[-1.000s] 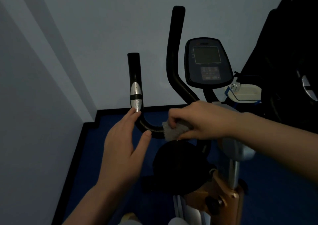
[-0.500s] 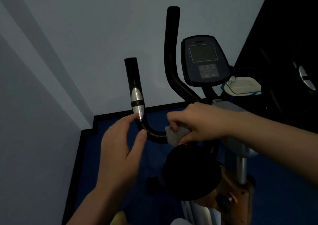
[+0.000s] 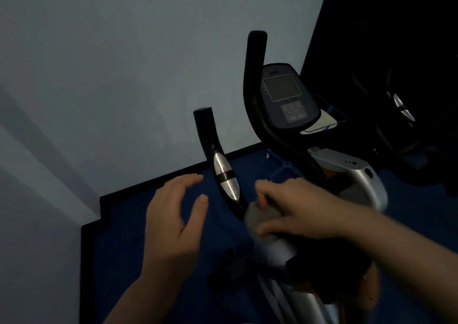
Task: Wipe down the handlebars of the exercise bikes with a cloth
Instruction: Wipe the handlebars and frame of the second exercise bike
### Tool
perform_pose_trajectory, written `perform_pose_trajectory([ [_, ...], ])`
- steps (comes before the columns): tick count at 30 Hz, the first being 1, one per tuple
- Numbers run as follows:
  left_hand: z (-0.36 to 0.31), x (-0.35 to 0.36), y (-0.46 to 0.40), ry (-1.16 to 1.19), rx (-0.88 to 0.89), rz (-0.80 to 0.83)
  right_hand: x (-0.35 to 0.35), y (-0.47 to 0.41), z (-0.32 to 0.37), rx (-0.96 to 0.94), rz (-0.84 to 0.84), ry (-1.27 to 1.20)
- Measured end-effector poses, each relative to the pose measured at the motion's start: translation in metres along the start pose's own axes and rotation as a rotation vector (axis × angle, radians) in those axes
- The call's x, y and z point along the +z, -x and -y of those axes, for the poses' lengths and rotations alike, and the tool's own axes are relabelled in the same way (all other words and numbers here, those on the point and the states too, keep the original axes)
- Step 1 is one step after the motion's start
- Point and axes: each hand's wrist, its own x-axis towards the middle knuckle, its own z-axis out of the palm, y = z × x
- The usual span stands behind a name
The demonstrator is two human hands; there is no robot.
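Note:
An exercise bike stands in front of me with a black left handlebar [image 3: 207, 135] that carries a silver pulse pad [image 3: 226, 175] and a taller black bar [image 3: 252, 85] beside the console [image 3: 287, 95]. My right hand [image 3: 297, 207] holds a grey cloth [image 3: 260, 216] pressed around the lower bend of the left handlebar. My left hand [image 3: 173, 222] hovers just left of that bar with fingers spread, touching nothing.
A pale wall fills the left and back, meeting blue floor [image 3: 138, 249] with a black skirting edge. A second dark machine [image 3: 401, 108] stands at the right. A white tub [image 3: 324, 123] sits behind the console. The bike's silver frame [image 3: 354, 172] is below my right arm.
My left hand has let go of the handlebar and drawn away to the left. The view has tilted and shifted, and my right hand with the cloth has stayed at the bend.

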Motion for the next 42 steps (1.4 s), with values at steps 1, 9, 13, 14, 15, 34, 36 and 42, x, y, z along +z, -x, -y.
perform_pose_trajectory([
  [1,0.001,0.0,-0.005,0.009,0.01,0.03,0.005,-0.003,0.011,0.035,-0.039,-0.047],
  [9,0.0,-0.017,-0.072,0.081,0.268,0.114,0.041,0.007,0.063,0.496,-0.418,-0.275],
  [13,0.0,-0.017,-0.099,0.116,0.306,0.208,0.051,-0.041,0.091,0.607,-0.629,-0.192],
  [14,0.0,-0.016,-0.104,0.127,0.307,0.232,0.047,-0.056,0.092,0.622,-0.668,-0.233],
  [15,0.001,-0.014,-0.107,0.142,0.307,0.25,0.041,-0.069,0.091,0.638,-0.697,-0.262],
  [34,0.018,-0.025,-0.117,0.6,0.153,0.474,0.027,-0.104,0.087,0.624,-0.773,-0.238],
  [36,0.018,-0.025,-0.113,0.584,0.155,0.481,0.027,-0.1,0.077,0.71,-0.72,-0.306],
  [42,0.011,-0.024,-0.112,0.631,0.158,0.441,-0.009,-0.148,0.086,0.718,-0.851,-0.48],
])
